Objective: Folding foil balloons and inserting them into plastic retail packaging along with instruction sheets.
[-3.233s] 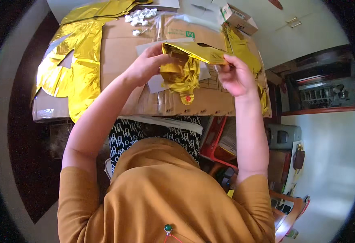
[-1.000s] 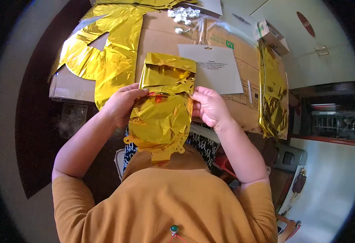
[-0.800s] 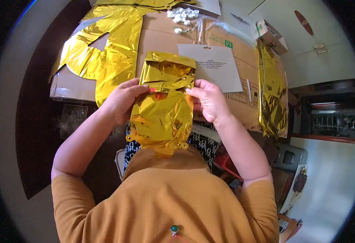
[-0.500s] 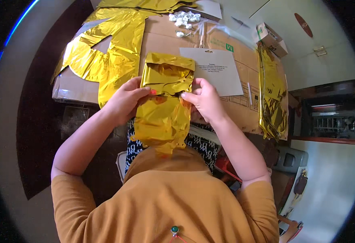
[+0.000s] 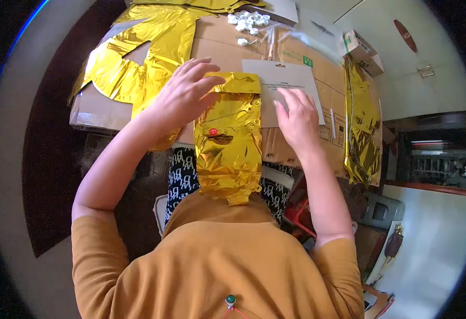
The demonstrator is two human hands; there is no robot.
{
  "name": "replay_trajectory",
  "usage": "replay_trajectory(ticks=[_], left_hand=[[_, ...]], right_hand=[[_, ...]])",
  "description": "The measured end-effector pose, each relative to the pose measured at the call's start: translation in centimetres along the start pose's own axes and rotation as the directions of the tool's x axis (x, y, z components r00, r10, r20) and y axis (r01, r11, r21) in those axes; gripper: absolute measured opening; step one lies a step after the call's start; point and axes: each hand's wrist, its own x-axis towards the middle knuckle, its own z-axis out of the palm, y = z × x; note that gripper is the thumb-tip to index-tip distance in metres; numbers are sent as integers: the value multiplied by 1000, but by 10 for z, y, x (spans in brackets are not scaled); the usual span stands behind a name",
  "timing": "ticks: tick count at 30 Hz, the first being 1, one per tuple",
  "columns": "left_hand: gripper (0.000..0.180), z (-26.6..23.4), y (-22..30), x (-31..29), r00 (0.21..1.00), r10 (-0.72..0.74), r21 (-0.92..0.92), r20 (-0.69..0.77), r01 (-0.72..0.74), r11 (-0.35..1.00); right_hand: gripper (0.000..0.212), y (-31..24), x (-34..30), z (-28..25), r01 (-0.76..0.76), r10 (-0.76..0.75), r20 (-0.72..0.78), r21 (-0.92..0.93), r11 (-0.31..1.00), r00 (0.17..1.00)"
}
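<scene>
A folded gold foil balloon (image 5: 227, 159) hangs from the cardboard's near edge down toward my lap. Its top is turned over in a flat band, and a small red spot shows midway. Above its upper left corner is my left hand (image 5: 182, 98), fingers spread and curved, gripping nothing; whether the fingertips touch the foil I cannot tell. Off the foil's right side, my right hand (image 5: 299, 119) is raised over a grey-white card (image 5: 291, 77) with a hanging hole. Its fingers are loosely extended and hold nothing.
Flat gold foil (image 5: 164, 58) covers the left of the cardboard (image 5: 217, 40). Small white pieces (image 5: 250, 21) lie in a pile at the back. Folded gold foil (image 5: 362, 127) lies along the right edge below a small box (image 5: 362, 52). A red stool (image 5: 299, 215) stands below right.
Both hands have let go of the folded foil balloon. My left hand has risen to its top corner; my right has moved right, over the card.
</scene>
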Motion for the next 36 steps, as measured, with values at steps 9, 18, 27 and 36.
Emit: replay_trajectory(ticks=[9,18,27,36], left_hand=[[27,32,-6,-3,996,-18,-80,82,24,997],[26,38,-14,5,1000,-4,-78,-11,3,997],[30,23,-39,34,927,-369,-87,65,374,924],[49,22,-42,35,930,-305,2,206,312,950]], right_hand=[[48,46,-21,19,-24,39,144,-107,994,989],[44,63,10,-4,-66,60,128,43,997,990],[51,40,158,38,-87,-203,700,355,931,685],[45,15,169,35,24,-174,852,187,982,494]])
